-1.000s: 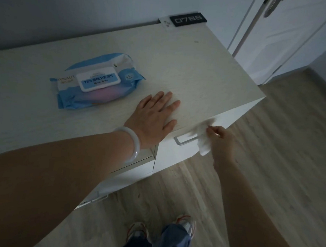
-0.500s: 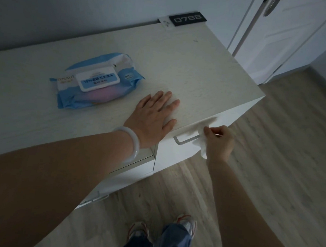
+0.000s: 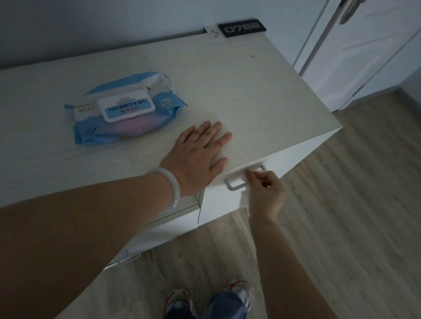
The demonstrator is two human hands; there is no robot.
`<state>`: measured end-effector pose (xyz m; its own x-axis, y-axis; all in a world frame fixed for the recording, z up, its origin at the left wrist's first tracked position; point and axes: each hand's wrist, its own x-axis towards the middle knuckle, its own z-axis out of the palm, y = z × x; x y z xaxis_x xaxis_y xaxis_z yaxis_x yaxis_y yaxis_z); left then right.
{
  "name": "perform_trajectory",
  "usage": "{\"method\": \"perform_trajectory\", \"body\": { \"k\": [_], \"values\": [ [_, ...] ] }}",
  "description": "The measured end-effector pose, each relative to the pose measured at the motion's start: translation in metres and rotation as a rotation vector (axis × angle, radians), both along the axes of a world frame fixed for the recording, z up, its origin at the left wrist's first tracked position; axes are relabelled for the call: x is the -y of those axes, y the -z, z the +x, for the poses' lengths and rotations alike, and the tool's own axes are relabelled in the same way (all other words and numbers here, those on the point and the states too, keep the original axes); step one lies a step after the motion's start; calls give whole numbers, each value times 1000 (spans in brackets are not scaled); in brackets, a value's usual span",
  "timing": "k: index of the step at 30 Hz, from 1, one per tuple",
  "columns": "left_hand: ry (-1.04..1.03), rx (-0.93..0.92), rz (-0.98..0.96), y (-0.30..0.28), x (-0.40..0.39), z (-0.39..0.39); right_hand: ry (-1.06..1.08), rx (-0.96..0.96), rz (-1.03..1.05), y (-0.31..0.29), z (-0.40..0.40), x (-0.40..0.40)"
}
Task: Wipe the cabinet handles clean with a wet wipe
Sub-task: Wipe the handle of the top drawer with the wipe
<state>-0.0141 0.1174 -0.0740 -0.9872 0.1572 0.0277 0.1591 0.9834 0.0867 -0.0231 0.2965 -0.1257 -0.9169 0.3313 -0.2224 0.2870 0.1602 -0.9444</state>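
Two hands are in play. The left hand [image 3: 199,158] lies flat, fingers straight and together, on the pale wood-grain top of the white cabinet [image 3: 245,92], a pale jade-like bangle [image 3: 164,191] on its wrist. The right hand [image 3: 264,192] has its fingers curled around a white wet wipe [image 3: 243,202], pinching it onto the white bar-shaped handle [image 3: 237,183] on the cabinet's front, just under the top's near edge.

Compared with half a second ago, the right hand has slid left along the handle: before it sat at the bar's right end, now it's more toward the middle, and the right end of the handle peeks out past the knuckles. Less of the wipe shows too; just a crumpled bit hangs below the fingers. The left hand hasn't budged.

Further back on the top sits a blue and white soft pack of wet wipes [image 3: 126,109] with a white flip lid, well apart from the left hand, same spot as before. A small black plaque with white digits 0788 [image 3: 242,29] rests at the far edge by the wall. Lower down on the cabinet's front, another white handle [image 3: 128,258] sticks out. Down below are a wood-look floor [image 3: 349,217], blue jeans and sneakers [image 3: 239,290].
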Motion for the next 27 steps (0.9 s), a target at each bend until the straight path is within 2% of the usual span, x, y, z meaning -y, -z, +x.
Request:
{"method": "perform_trajectory", "body": {
  "k": [3,6,8,11,14,19,23,24,27],
  "values": [
    [-2,4,-8,1,0,0,-125,-10,86,-1,3,-9],
    [0,1,-11,2,0,0,-32,-9,123,-2,-13,-28],
    [0,-2,-14,2,0,0,-56,-38,152,1,-6,-19],
    [1,-3,-12,0,0,0,-296,-111,284,8,24,5],
    [2,4,3,0,0,0,-454,-211,361,10,30,-6],
    [5,4,12,1,1,0,-216,-110,347,-4,6,-29],
    [6,8,2,1,0,0,-519,-89,379,-4,29,-2],
    [5,6,5,1,0,0,-533,-95,395,-4,28,-4],
    [9,5,9,1,1,0,-292,-53,340,-10,4,-26]
  ]
}}
